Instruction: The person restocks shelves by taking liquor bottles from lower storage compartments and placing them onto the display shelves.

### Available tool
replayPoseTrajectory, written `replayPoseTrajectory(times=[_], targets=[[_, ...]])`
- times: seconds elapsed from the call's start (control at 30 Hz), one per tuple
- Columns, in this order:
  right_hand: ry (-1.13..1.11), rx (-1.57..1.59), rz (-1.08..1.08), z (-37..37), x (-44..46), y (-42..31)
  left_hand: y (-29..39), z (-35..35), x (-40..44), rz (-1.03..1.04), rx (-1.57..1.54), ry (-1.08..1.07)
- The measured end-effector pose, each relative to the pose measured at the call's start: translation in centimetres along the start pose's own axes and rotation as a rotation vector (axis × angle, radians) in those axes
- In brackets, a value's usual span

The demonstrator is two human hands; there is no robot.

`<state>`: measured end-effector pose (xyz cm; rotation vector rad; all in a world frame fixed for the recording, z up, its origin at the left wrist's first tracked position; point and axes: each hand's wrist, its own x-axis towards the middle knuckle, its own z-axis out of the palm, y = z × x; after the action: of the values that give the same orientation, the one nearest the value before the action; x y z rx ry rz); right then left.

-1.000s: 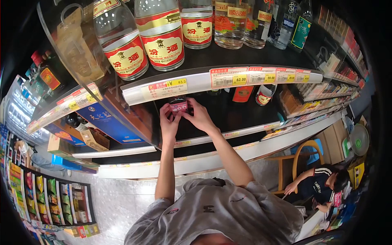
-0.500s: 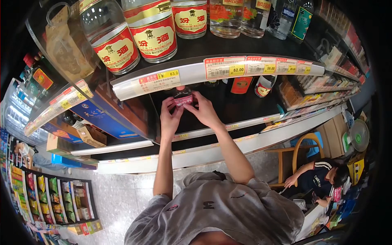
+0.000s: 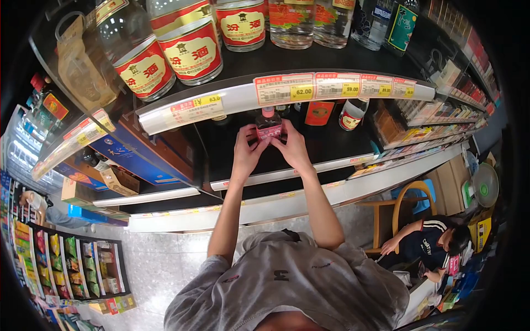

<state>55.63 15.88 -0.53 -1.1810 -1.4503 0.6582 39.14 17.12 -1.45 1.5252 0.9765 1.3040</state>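
Between my two hands is a small dark bottle (image 3: 269, 124) with a pink label and a pinkish cap, upright over the black lower shelf (image 3: 232, 163). My left hand (image 3: 247, 149) grips its left side, and my right hand (image 3: 292, 148) grips its right side, with the thumbs close together at the label's lower edge. An orange-red labelled item (image 3: 319, 113) and a small bottle with a red and white label (image 3: 351, 114) stand on the same shelf to the right.
Above my hands runs the upper shelf's price rail (image 3: 237, 100), with large red-labelled bottles (image 3: 193, 55) behind it. Blue boxes (image 3: 132, 160) are at the left. A seated person (image 3: 433, 243) and a wooden chair (image 3: 396, 215) are at the lower right.
Both hands and the small bottle have shifted right relative to the price rail. More of the bottle's neck and cap now shows, and the view has moved slightly.
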Motion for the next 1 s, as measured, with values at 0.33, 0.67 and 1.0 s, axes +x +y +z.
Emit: replayPoseTrajectory(times=[0.33, 0.67, 1.0], targets=[[-0.029, -0.112, -0.019, -0.2, -0.6, -0.3, 3.0, 0.7, 3.2, 0.144, 0.221, -0.061], [-0.143, -0.166, -0.075, 1.0, 0.1, 1.1, 2.9, 0.4, 2.1, 0.184, 0.274, 0.036], [-0.236, -0.007, -0.174, 5.5, -0.2, -3.3, 4.9, -5.5, -0.4, 0.150, 0.172, 0.245]])
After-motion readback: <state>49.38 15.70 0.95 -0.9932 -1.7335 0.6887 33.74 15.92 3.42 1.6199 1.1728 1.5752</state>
